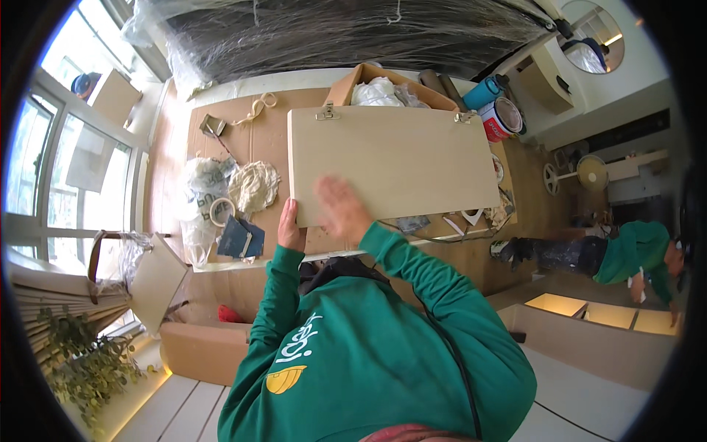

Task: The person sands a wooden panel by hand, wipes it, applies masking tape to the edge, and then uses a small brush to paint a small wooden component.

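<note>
Light wooden panel [394, 166] with two metal hinges [328, 113] on far edge, held flat above cardboard-covered floor [280, 136]. Left hand [289, 230] grips panel's near left corner — fingers curled around edge, pinching it. Right hand [340, 208] blurred, lies open, fingers spread, on panel's near surface just beside left hand. Panel extends away and rightward from both hands. Tape roll [222, 211], crumpled rags [254, 186], paint can [502, 118] around. Another person [626, 254] in green at right.
</note>
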The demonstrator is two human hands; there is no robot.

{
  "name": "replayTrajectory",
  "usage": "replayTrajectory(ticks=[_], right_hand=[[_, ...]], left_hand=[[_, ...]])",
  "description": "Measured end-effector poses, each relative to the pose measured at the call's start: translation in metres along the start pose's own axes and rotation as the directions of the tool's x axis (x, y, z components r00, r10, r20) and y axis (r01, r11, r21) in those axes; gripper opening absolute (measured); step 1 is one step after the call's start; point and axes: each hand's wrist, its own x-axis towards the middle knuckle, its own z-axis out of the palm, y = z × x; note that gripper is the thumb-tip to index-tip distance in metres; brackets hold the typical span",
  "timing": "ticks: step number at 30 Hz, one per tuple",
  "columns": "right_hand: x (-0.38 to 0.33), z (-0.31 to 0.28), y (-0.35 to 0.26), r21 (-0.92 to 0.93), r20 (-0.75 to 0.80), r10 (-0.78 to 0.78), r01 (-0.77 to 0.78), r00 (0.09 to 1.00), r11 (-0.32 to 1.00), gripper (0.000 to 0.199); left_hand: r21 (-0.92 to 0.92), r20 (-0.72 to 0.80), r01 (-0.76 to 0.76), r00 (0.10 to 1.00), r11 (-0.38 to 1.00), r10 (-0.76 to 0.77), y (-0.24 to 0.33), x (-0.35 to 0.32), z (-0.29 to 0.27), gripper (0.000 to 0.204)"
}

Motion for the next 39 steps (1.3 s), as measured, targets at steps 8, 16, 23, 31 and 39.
replayTrajectory(ticks=[8, 16, 23, 31, 39], right_hand=[[0.035, -0.037, 0.053, 0.016, -0.098, 0.056, -0.055, 0.994, 0.998, 0.045], [0.048, -0.030, 0.061, 0.178, -0.265, 0.206, -0.163, 0.942, 0.971, 0.008], [0.059, -0.030, 0.061, 0.153, -0.286, 0.166, -0.126, 0.944, 0.980, 0.008], [0.050, -0.031, 0.048, 0.146, -0.209, 0.073, -0.043, 0.975, 0.988, 0.010], [0.054, -0.030, 0.044, 0.160, -0.212, 0.059, -0.025, 0.975, 0.987, 0.008]], left_hand=[[0.771, 0.420, -0.545, 0.824, 0.330, 0.380, -0.004, 0.002, -0.006, 0.069], [0.019, 0.116, 0.031, 0.993, 0.999, -0.033, 0.022, -0.012, 0.037, 0.041], [-0.075, 0.074, 0.073, 0.995, 0.995, -0.068, 0.035, -0.016, 0.044, 0.042], [-0.049, 0.090, 0.039, 0.995, 0.998, -0.035, 0.028, -0.014, 0.042, 0.044], [-0.066, 0.110, 0.050, 0.993, 0.997, -0.043, 0.024, -0.007, 0.035, 0.055]])
